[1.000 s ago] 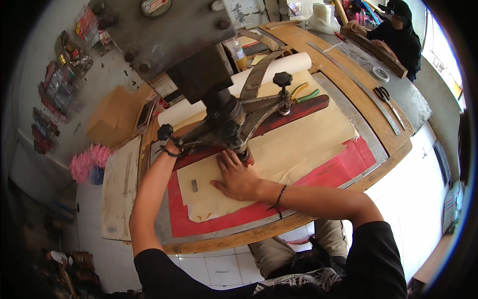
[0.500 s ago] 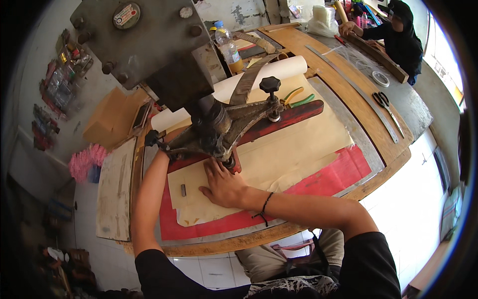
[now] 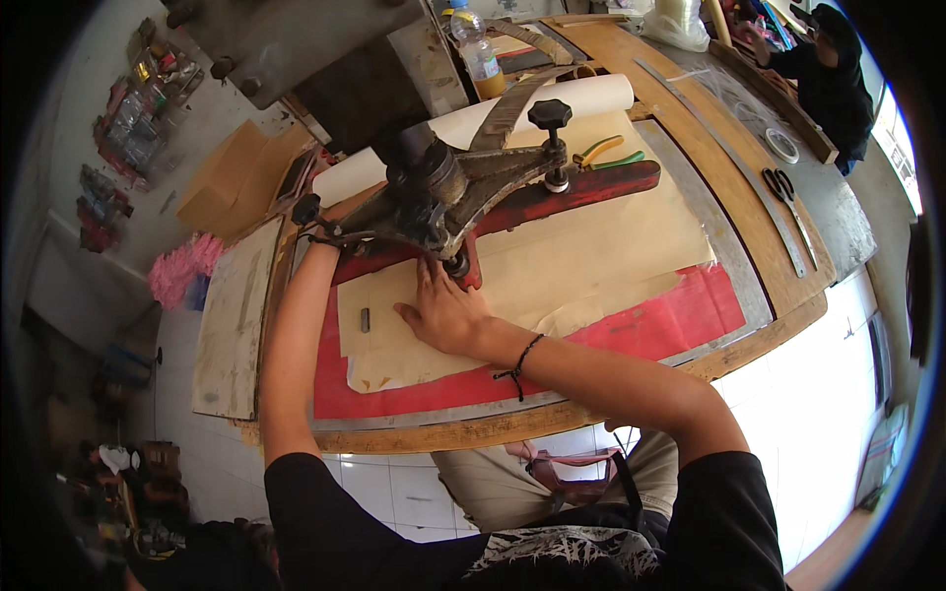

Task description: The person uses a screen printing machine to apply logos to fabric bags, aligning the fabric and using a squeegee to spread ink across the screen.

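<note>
My right hand lies flat on a tan paper sheet, fingers stretched beside the foot of a red metal bar. My left hand reaches behind a dark cast-metal press bracket; its fingers are hidden, so whether it holds anything does not show. A black knob tops the bracket's right arm. Beneath the tan paper lies a larger red sheet. A small dark metal piece rests on the paper, left of my right hand.
Pliers with yellow and green handles lie past the bar, before a white roll. Scissors and a long metal ruler are at right. A cardboard box stands left. Another person works at the far right.
My view has shifted, so the table sits higher and further right in the picture. Both my hands keep their places at the press. The other person's hand has lifted.
</note>
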The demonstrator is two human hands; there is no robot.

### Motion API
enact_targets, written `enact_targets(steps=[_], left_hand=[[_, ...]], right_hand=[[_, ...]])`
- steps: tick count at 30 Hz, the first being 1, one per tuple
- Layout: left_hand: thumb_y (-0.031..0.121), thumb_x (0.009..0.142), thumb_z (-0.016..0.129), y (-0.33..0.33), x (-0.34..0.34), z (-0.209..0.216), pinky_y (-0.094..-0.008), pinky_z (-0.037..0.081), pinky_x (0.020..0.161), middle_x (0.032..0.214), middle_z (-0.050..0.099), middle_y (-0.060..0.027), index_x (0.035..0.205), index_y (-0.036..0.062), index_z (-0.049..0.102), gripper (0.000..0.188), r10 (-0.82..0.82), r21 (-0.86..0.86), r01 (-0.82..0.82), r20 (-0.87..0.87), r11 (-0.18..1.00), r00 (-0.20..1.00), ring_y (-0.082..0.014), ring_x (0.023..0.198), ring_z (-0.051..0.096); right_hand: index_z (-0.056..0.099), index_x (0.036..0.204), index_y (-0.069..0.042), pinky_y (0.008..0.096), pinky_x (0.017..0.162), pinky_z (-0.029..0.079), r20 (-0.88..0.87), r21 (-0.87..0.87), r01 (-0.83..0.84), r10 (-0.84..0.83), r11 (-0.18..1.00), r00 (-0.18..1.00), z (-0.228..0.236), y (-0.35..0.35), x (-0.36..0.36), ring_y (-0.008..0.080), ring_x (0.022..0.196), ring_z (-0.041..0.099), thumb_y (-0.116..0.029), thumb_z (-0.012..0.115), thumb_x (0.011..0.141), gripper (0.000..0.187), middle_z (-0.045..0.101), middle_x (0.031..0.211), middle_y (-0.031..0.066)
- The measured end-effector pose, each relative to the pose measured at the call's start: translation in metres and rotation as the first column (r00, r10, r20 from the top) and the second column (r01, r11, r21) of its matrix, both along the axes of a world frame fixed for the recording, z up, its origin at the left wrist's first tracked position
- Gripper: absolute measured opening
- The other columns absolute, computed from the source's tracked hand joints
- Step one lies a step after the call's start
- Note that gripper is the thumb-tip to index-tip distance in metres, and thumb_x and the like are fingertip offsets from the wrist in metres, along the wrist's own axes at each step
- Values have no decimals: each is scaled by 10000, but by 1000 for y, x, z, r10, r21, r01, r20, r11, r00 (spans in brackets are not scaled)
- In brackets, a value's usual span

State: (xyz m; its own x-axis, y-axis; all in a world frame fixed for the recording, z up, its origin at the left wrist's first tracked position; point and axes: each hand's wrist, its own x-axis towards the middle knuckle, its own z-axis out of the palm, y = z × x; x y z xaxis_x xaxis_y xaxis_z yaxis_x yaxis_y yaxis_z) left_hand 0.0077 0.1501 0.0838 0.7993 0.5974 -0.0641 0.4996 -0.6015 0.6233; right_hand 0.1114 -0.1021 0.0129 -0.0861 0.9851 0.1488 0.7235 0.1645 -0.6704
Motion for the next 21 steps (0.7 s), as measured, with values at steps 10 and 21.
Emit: enact_targets(steps=[10, 21], left_hand=[[151, 847, 638, -3, 1, -4, -297, 475, 803, 1030, 671, -63, 1104, 26, 636, 286, 20, 1, -20, 7, 1000, 1000, -110, 890, 582], [154, 855, 632, 7, -11, -6, -296, 476, 804, 1027, 669, -60, 1108, 26, 634, 284, 49, 21, -49, 0, 999, 999, -112, 890, 583]], right_hand=[[281, 1357, 168, 448, 1056, 350, 73, 192, 76, -91, 978, 993, -4, 3, 4, 449, 1289, 385, -423, 441, 951, 734, 418, 1324, 363], [476, 1188, 84, 561, 1029, 326, 128, 502, -32, -37, 864, 991, -45, 37, 19, 386, 1191, 421, -221, 516, 924, 405, 493, 1265, 226]])
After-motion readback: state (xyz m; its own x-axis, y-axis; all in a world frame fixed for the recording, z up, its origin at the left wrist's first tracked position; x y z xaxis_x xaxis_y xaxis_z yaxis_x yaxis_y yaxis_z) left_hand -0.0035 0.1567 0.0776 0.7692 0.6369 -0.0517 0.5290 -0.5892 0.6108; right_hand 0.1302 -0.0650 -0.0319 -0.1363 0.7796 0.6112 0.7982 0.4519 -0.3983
